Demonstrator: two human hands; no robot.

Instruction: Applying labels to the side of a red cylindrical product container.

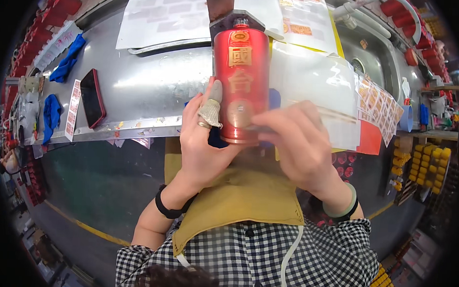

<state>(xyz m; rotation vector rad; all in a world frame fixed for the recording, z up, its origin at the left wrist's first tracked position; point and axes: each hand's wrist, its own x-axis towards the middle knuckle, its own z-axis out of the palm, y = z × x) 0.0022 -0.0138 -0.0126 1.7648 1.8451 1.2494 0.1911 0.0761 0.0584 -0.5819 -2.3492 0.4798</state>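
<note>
Red bottle held in front of a steel counter.
Its neck points far. The left hand has its grip along the left side, one finger capped; the blurred right hand is at the round gold emblem. A phone lies left, a printed sheet right.

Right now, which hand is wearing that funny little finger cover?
The left hand, at the red bottle: a greyish cover sits on its finger, near a ring. The right hand, blurred, shows no cover.
</note>
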